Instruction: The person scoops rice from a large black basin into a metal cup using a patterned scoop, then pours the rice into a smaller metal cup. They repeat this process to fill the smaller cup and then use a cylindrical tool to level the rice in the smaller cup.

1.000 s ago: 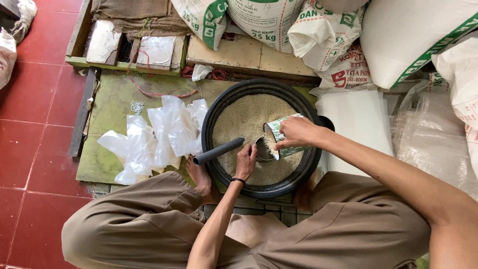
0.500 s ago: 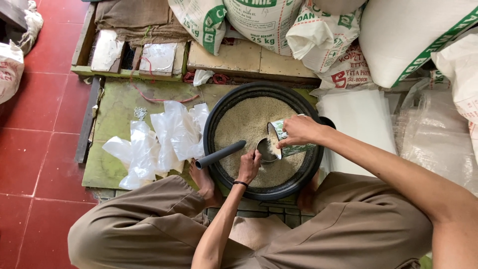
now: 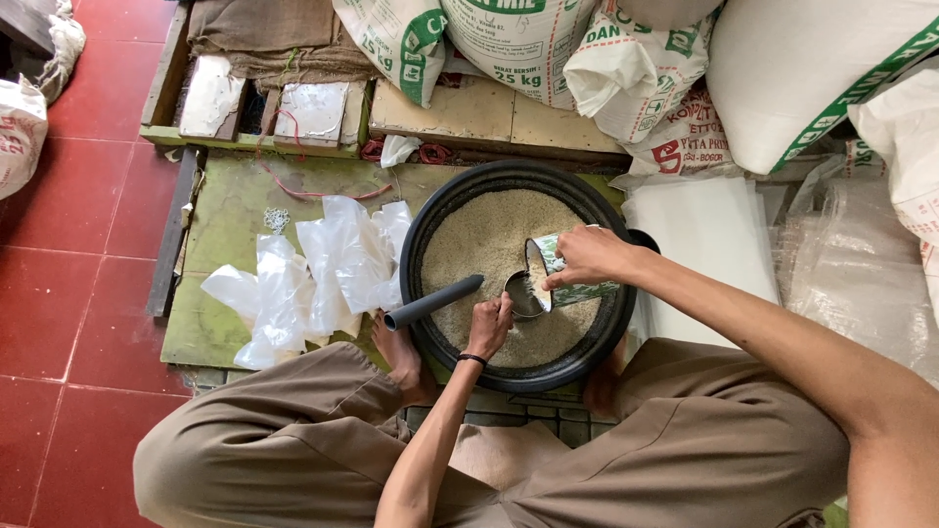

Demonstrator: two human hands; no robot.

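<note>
Several fat white woven sacks point(image 3: 509, 44) crowd the far side of a red-tiled floor point(image 3: 68, 323), behind a worn green-painted board point(image 3: 230, 210) and a low wooden pallet point(image 3: 469, 117). On that board, between the seated person's knees, sits a wide round black basin point(image 3: 421, 293) filled with pale grain point(image 3: 474, 240) — heaped almost level with its rim. The left hand point(image 3: 489, 328) is closed around a small metal scoop point(image 3: 525, 293) whose bowl rests over the grain near the basin's middle. The right hand point(image 3: 587, 259) grips a small printed plastic pouch point(image 3: 562, 279), tilted with its mouth open and touching the scoop. A grey plastic pipe point(image 3: 430, 303) lies across the basin's near-left rim, one end on the grain. Left of the basin, a loose pile of clear plastic bags point(image 3: 303, 279) spreads over the board — just beside the rim. A bare foot point(image 3: 401, 357) presses against the basin's near edge, and a flat white sheet point(image 3: 704, 244) lies to the right.
</note>
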